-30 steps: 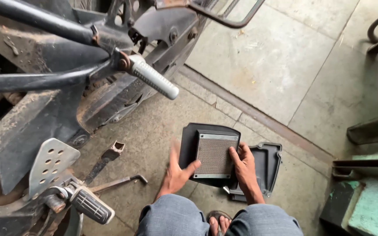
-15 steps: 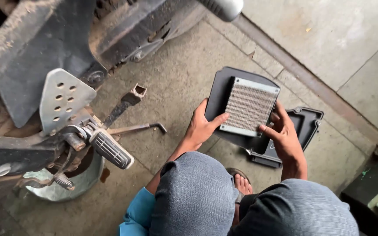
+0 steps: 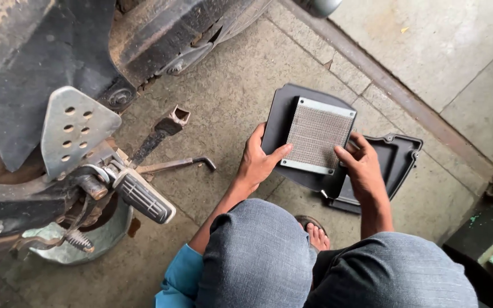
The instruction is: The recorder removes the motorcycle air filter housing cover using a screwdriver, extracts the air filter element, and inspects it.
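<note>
Grey concrete floor (image 3: 241, 85), stained and gritty, with a raised kerb (image 3: 395, 91) running diagonally across it. Beyond the kerb lie paler slabs (image 3: 446, 45). Daylight is soft and even.

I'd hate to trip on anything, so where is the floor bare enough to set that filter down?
Bare concrete lies between the air filter, the motorcycle body and the raised kerb. It is crowded left of the left hand, around the bent rod and footpeg. The black cover fills the right.

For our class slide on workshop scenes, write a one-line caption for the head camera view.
Left hand and right hand grip a mesh-faced air filter over a black cover, beside a motorcycle footpeg.
</note>
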